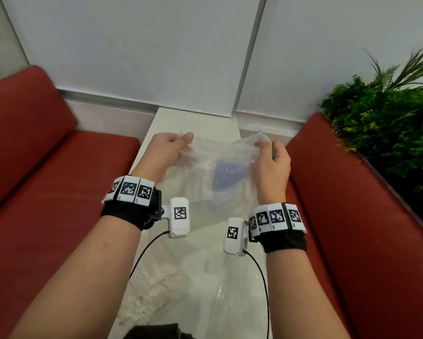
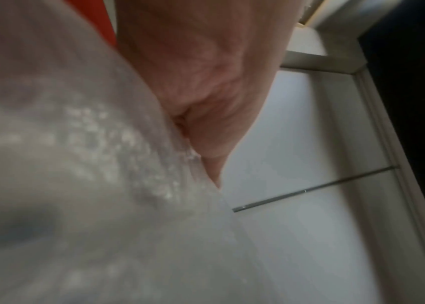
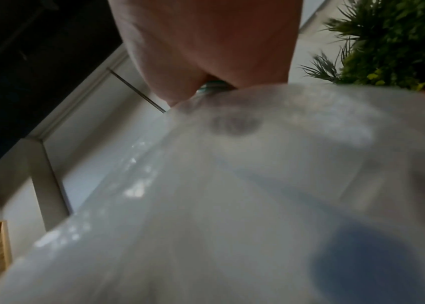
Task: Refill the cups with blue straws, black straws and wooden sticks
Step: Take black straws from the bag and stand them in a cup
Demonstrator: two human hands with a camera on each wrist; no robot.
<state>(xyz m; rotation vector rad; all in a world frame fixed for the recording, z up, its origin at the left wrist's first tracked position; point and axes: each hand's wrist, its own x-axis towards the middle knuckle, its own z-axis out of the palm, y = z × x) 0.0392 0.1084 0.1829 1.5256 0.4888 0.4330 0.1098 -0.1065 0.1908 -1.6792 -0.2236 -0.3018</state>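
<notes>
A clear plastic bag [image 1: 205,172] hangs above the white table [image 1: 181,118], and the blue straws [image 1: 226,173] show through its film. My left hand [image 1: 173,143] pinches the bag's top left edge. My right hand [image 1: 269,149] pinches the top right corner, where a greenish strip pokes out. In the left wrist view the blurred bag [image 2: 76,164] fills the left under my left hand's palm [image 2: 201,82]. In the right wrist view the bag [image 3: 232,185] fills the lower part, with a blue blur of straws [image 3: 362,263] at lower right. No cups are in view.
More clear plastic bags [image 1: 181,277] lie on the table close to me. Red bench seats [image 1: 46,179] [image 1: 352,192] flank the table on both sides. A green plant [image 1: 389,113] stands behind the right seat. White wall panels [image 1: 156,45] close the far end.
</notes>
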